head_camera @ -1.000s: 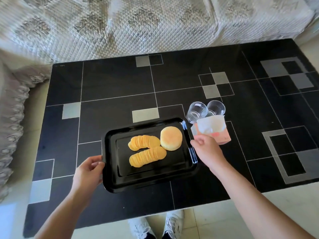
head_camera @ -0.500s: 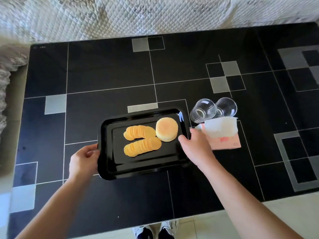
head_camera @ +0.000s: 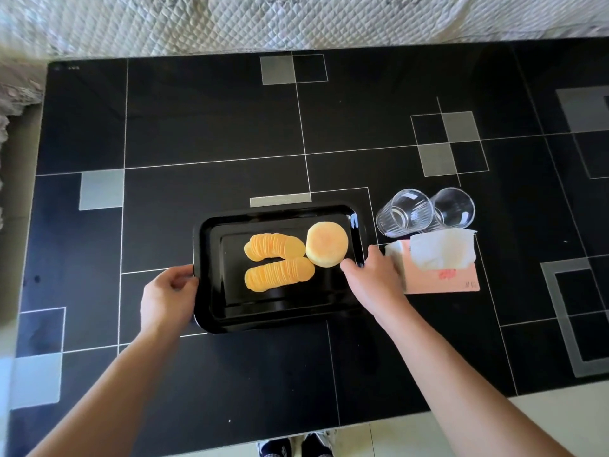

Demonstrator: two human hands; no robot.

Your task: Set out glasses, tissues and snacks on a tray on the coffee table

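A black tray lies on the dark coffee table. On it are two fanned rows of yellow crisps and a round bun. My left hand grips the tray's left edge. My right hand holds the tray's right edge. Right of the tray, a pink tissue pack with white tissue sticking out lies on the table. Two clear glasses stand just behind the tissue pack, touching each other.
A quilted pale sofa cover runs along the table's far edge. Light floor tiles and my shoes show below the near edge. A lace-trimmed cushion edge sits at the far left.
Both hands have kept hold of the tray and slid it a little away from me on the table, closer to the grey square. My view has shifted forward over the table.
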